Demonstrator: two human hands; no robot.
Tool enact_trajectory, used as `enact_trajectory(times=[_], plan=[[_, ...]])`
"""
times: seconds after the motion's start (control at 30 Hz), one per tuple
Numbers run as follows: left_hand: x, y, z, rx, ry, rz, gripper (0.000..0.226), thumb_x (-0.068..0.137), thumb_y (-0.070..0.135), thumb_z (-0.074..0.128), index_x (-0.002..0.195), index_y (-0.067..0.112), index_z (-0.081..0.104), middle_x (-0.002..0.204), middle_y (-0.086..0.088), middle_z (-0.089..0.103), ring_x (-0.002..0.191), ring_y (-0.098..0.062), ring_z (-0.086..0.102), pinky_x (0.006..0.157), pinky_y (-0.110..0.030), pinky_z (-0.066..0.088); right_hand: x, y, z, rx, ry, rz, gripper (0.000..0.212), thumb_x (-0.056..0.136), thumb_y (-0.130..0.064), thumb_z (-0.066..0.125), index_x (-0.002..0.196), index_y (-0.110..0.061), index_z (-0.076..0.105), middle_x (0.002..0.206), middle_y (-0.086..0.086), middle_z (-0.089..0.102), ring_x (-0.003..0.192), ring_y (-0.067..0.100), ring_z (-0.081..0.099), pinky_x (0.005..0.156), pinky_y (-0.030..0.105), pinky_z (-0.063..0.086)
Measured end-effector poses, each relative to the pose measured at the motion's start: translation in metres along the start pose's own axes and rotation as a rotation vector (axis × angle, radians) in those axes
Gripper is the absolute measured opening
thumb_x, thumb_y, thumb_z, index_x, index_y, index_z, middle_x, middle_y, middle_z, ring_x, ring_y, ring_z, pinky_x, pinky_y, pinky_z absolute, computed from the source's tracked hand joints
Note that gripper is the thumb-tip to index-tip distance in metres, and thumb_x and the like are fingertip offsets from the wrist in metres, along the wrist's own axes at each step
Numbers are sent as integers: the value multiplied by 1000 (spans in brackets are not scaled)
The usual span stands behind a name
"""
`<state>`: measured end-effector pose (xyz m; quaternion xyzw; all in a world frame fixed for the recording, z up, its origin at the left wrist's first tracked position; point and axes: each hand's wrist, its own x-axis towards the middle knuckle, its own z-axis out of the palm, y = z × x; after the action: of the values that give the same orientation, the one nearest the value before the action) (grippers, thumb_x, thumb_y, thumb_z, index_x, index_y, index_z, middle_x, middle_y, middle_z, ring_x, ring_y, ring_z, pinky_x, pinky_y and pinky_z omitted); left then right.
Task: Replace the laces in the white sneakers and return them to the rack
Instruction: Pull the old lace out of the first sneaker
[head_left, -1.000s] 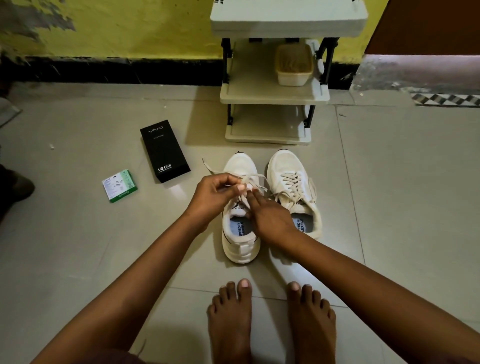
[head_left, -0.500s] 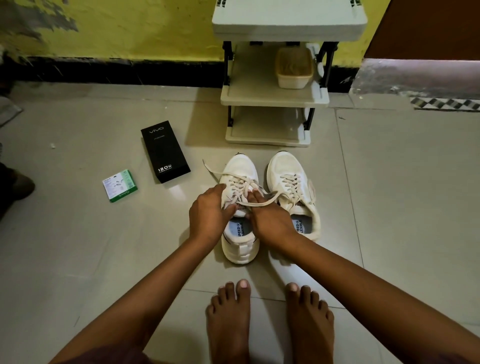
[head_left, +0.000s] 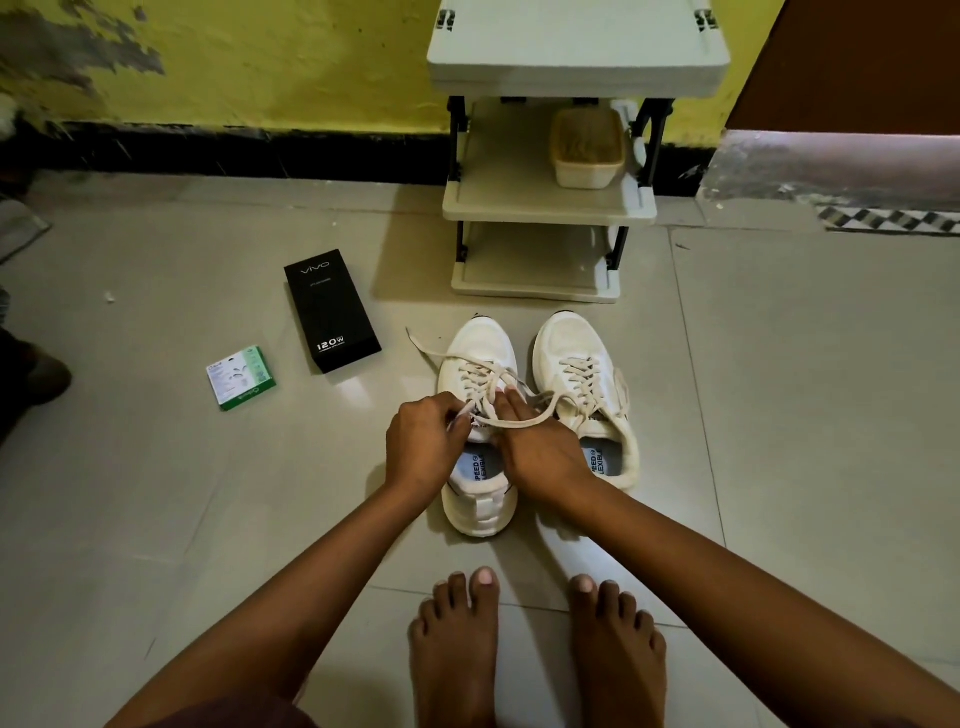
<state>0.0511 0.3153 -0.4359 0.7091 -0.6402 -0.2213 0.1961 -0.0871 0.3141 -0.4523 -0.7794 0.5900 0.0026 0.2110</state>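
Two white sneakers stand side by side on the tiled floor, toes toward the rack. The left sneaker (head_left: 477, 353) has cream laces crossed over its tongue, with one loose end trailing off to the left. My left hand (head_left: 423, 441) pinches the lace (head_left: 511, 422) at the sneaker's top eyelets. My right hand (head_left: 540, 452) lies over the tongue with fingers on the laces; a strand runs across it toward the right sneaker (head_left: 576, 358), which is fully laced. The white three-shelf rack (head_left: 545, 208) stands just beyond the shoes.
A beige plastic box (head_left: 587, 148) sits on the rack's middle shelf. A black phone box (head_left: 332, 309) and a small green-and-white packet (head_left: 240, 376) lie on the floor to the left. My bare feet (head_left: 535, 649) are near the bottom edge. A yellow wall runs behind.
Both hands came down from the raised lace to the top eyelets of the left sneaker. The lace now lies crossed over the tongue, one strand draped rightward.
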Motion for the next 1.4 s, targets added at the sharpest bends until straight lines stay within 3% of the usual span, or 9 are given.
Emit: enact_trajectory(times=[0.13, 0.33, 0.5, 0.73, 0.83, 0.97, 1.07, 1.23, 1.4], plan=[[-3, -2, -7, 3, -29, 197, 33, 86, 12, 62, 118, 12, 63, 139, -5, 49, 118, -25, 52, 93, -33, 44, 0, 1, 1, -3, 20, -16, 59, 99, -28, 34, 151, -15, 9, 158, 5, 10, 141, 27, 23, 105, 36, 34], [1, 0, -6, 382, -194, 312, 32, 93, 31, 52, 122, 22, 61, 144, 4, 40, 118, -23, 50, 89, -29, 45, 0, -1, 1, 37, 48, -21, 60, 96, -28, 40, 150, -15, 15, 156, 4, 18, 138, 28, 30, 98, 35, 41], [16, 1, -12, -23, -93, 196, 11, 85, 17, 66, 91, 10, 72, 102, -4, 57, 94, -19, 55, 73, -27, 42, 0, 0, -1, -20, 43, -14, 51, 98, -27, 36, 146, -13, 26, 146, 9, 39, 128, 25, 42, 99, 30, 37], [12, 42, -40, -841, -245, -13, 13, 85, 5, 63, 73, 11, 66, 71, -1, 63, 61, 2, 58, 63, -12, 45, 1, -3, -4, -28, 19, -19, 57, 100, -28, 36, 150, -15, 13, 157, 5, 16, 139, 23, 29, 101, 31, 35], [32, 53, -46, -762, -98, -33, 5, 85, 11, 65, 88, 10, 69, 83, -4, 68, 68, -3, 60, 69, -18, 48, 0, -1, -2, -31, 21, -17, 58, 100, -30, 35, 150, -14, 11, 158, 7, 12, 142, 22, 22, 108, 31, 29], [46, 23, -42, -320, -132, -119, 60, 79, 12, 73, 135, 13, 50, 132, -7, 56, 110, -24, 60, 100, -38, 45, -3, 1, -3, -24, 88, -52, 53, 98, -31, 40, 144, -8, 28, 150, 15, 27, 134, 30, 33, 102, 34, 34], [36, 7, -33, -186, -338, -59, 52, 77, 11, 75, 126, 12, 59, 130, -7, 59, 112, -21, 58, 98, -32, 45, -1, -2, -9, 92, 206, -44, 45, 92, -27, 51, 133, -8, 43, 123, 16, 52, 106, 33, 54, 79, 34, 44], [33, -7, -23, -180, -439, 17, 56, 72, 12, 79, 124, 11, 61, 126, -7, 61, 114, -18, 58, 97, -24, 42, 3, -2, -18, 213, 279, -63, 37, 87, -11, 53, 123, -6, 42, 77, 15, 65, 70, 36, 60, 56, 29, 32], [32, -17, -20, -174, -428, 32, 56, 72, 18, 79, 124, 9, 60, 127, -7, 61, 115, -17, 58, 93, -18, 39, 8, -8, -29, -103, 147, -135, 34, 89, -16, 51, 122, -12, 49, 103, 15, 58, 88, 36, 60, 59, 30, 32]])
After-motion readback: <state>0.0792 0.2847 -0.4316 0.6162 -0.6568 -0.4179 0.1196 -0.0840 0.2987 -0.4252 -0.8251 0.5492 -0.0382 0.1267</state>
